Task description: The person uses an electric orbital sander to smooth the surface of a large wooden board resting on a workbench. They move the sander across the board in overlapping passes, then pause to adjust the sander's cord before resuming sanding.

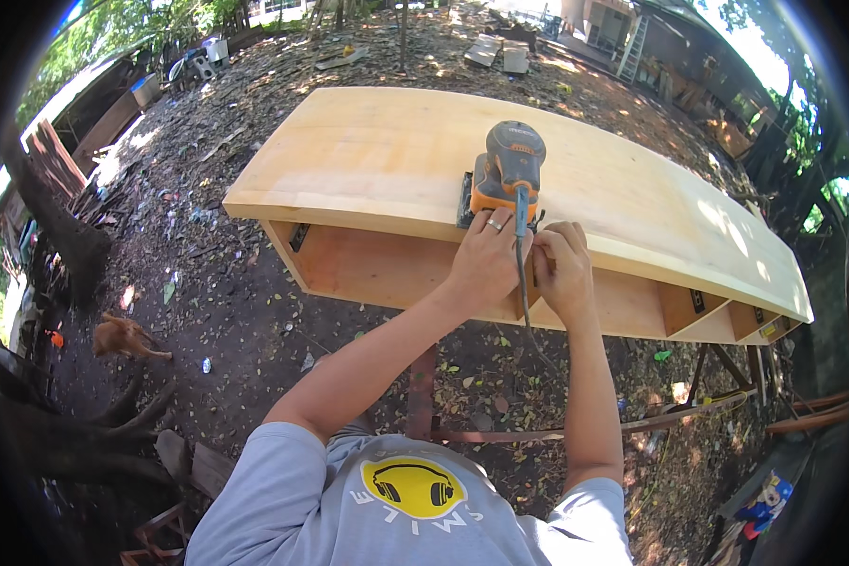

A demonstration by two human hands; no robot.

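An orange and black electric sheet sander (507, 170) stands on the pale top of a wooden cabinet (396, 156), near its front edge. My left hand (492, 258), with a ring on one finger, is at the near end of the sander's base, fingers bent against it. Close beside it, my right hand (564, 265) has thumb and fingertips pinched together by the sander's near right corner; whatever lies between them is too small to tell. The sander's power cord (521, 283) hangs down between my hands. Below the top, open compartments (375, 265) with dividers and black metal slides show.
Trestle legs and a low rail (499, 436) stand under the cabinet. A brown dog (126, 337) is on the littered ground at left, near tree trunks (64, 226). Planks (813, 417) lie at right. A ladder (632, 49) leans at the building behind.
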